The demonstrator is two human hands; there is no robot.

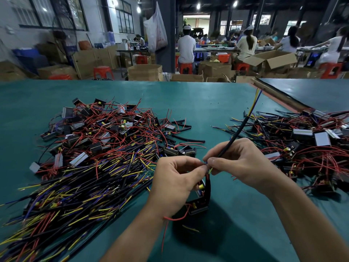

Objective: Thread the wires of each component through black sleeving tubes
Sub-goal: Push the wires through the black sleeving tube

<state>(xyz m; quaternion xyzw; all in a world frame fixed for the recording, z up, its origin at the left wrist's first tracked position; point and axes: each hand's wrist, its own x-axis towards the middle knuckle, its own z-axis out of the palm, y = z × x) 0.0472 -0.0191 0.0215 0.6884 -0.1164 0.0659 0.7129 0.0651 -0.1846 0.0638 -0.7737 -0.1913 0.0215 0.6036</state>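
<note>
My left hand (174, 181) pinches the wires of a small black component (200, 203), which hangs below the fingers over the green table (205, 103). A red wire trails from it toward my wrist. My right hand (238, 161) grips a black sleeving tube (237, 132) that slants up and to the right. Yellow and blue wire ends (255, 100) stick out of the tube's far end. The fingertips of both hands meet at the tube's near end, where short blue and yellow wire shows.
A large heap of components with red, yellow and blue wires (105, 140) covers the left of the table. A second heap (306, 140) lies at the right. Loose black tubes (183, 129) lie between. People sit at benches behind, among cardboard boxes (145, 72).
</note>
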